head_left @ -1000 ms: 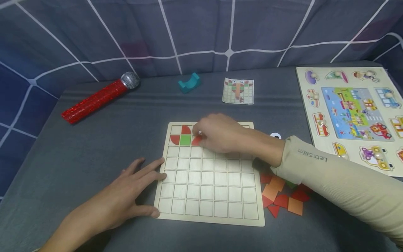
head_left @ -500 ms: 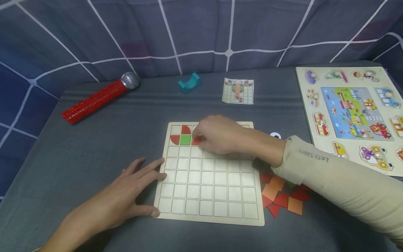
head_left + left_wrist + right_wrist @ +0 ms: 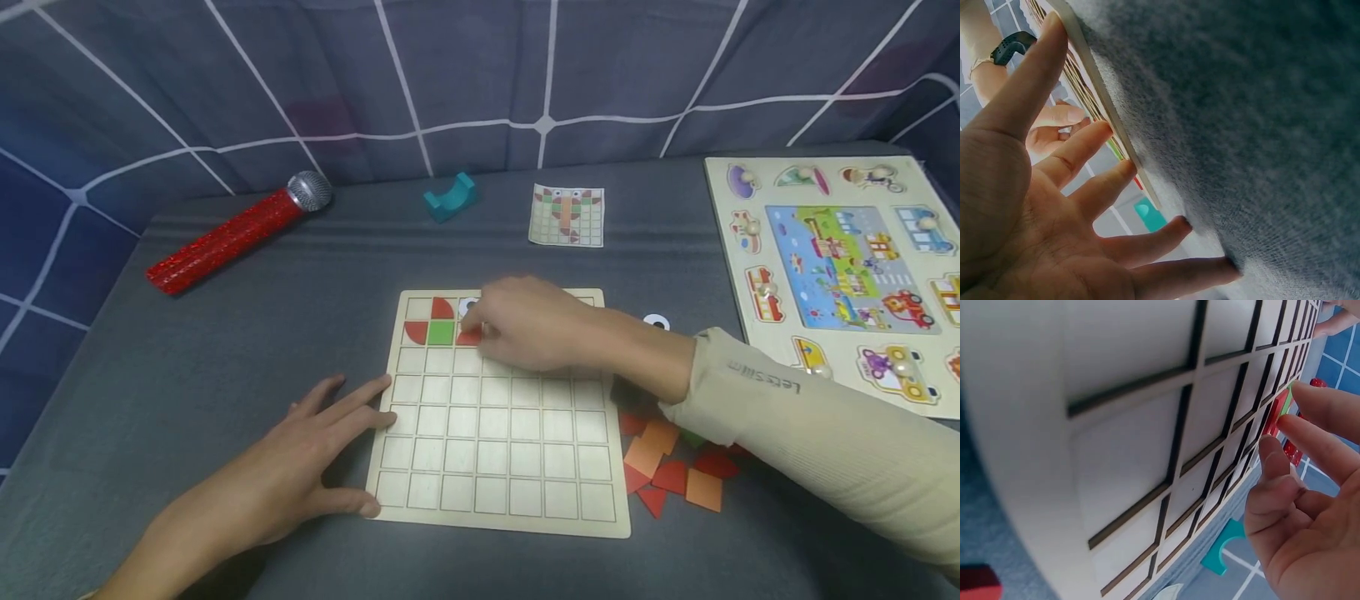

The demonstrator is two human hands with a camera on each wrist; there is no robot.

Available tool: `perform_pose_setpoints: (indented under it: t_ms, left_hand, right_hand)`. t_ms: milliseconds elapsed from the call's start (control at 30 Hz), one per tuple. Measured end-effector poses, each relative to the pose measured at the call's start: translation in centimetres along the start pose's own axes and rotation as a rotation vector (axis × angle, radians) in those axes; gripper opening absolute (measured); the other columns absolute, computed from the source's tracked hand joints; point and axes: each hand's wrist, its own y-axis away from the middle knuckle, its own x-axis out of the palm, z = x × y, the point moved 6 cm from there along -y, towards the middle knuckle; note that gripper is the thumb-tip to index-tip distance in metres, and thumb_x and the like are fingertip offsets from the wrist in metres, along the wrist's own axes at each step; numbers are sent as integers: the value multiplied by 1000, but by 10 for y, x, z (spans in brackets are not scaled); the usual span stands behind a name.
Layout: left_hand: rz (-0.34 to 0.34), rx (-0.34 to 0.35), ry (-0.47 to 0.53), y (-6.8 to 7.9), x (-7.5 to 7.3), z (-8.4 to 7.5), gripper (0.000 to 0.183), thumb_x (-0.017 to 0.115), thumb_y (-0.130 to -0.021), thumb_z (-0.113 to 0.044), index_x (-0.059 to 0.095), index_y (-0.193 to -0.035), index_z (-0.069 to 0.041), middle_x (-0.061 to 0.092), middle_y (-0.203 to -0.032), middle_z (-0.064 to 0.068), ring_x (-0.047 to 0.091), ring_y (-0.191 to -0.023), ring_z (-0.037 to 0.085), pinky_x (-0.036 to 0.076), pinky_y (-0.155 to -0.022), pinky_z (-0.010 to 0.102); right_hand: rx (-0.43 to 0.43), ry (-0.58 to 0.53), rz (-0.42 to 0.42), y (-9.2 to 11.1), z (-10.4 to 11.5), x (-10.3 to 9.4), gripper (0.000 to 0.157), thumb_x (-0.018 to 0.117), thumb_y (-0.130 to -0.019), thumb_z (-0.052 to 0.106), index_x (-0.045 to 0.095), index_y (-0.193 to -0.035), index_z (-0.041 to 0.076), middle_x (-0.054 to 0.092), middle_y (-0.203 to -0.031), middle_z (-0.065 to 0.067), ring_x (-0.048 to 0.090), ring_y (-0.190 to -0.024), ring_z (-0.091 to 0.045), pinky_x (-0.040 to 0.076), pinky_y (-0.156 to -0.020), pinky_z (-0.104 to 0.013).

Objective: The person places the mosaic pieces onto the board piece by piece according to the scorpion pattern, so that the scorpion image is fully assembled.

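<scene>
A wooden grid board (image 3: 495,521) lies on the dark table. My left hand (image 3: 300,467) is spread at its left side, with fingertips and thumb on the edge; in the left wrist view the fingers (image 3: 1104,190) stretch along that edge. Over the top rows reaches my right hand (image 3: 528,323), its fingertips at a white eye tile (image 3: 468,307) and a red quarter-round tile (image 3: 469,337). In the right wrist view, thumb and index fingertips nearly meet beside the red piece. Left of them sit a green square (image 3: 441,332) and red quarter-rounds (image 3: 442,308). The hand hides several cells.
Loose red, orange and green tiles (image 3: 703,490) lie right of the board, with another eye tile (image 3: 656,321) above them. Behind stand a printed pattern card (image 3: 566,216), a teal curved block (image 3: 452,198) and a red microphone (image 3: 238,233). A knobbed puzzle (image 3: 832,267) occupies the right.
My right hand has shifted slightly right and toward me, so the eye tile in the top row shows more. The left hand stays where it was.
</scene>
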Motion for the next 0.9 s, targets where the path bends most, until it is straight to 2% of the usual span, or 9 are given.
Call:
perform_pose_setpoints:
  t_ms: [133,333,400,667,900]
  left_hand:
    - [4,-12,1,0,0,0,80,83,-62,-61,57,-133,-35,27,-160,-3,20,-140,54,24,-94,80]
    - [-7,11,-5,-1,-1,-2,80,84,-63,-58,56,-135,-35,27,-160,-5,20,-140,53,25,-94,80]
    - [-12,16,-10,0,-1,-3,81,84,-63,-57,56,-135,-34,27,-160,-5,20,-140,53,25,-94,80]
    - [7,-9,0,1,0,0,81,83,-63,-60,55,-135,-35,27,-160,-4,19,-140,53,24,-94,80]
    - [-2,-1,7,2,-1,0,80,82,-65,-59,55,-136,-35,27,-160,-4,19,-141,52,25,-94,80]
  right_hand:
    - [-3,-11,-2,4,-2,-1,31,59,-89,7,75,-114,13,69,-96,4,58,-89,-14,48,-83,-34]
    - [-45,-17,-14,20,-5,-4,23,61,-87,8,76,-104,12,54,-70,3,50,-73,-17,44,-70,-34]
    - [-47,-17,-21,28,-7,-5,20,64,-86,9,75,-102,13,54,-73,3,49,-73,-17,43,-69,-34]
    - [60,-55,-47,66,-26,-9,27,71,-84,9,74,-110,12,64,-94,4,55,-81,-13,49,-77,-34]
    - [134,-41,-78,106,-46,-18,32,81,-82,14,73,-112,19,62,-98,8,53,-79,-9,49,-71,-33]
